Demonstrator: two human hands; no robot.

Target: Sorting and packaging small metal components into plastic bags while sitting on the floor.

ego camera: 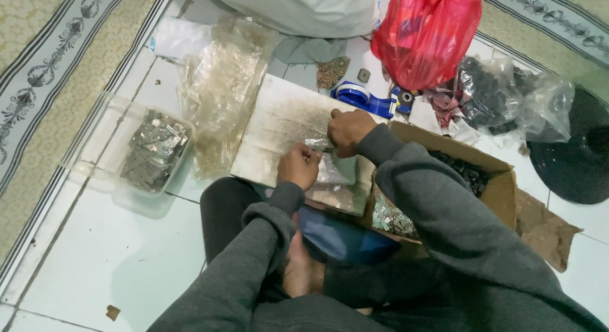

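Down on the pale worn wooden board [279,126], both hands meet over a small clear plastic packet [330,170] — left hand [298,166] pinching its near edge, fingers closed, right hand [347,130] clamped on the top end. Packet's long axis runs between them, away from the body. Brown cardboard box [501,192] sits just right; clear plastic tub of metal bits [155,151] left.
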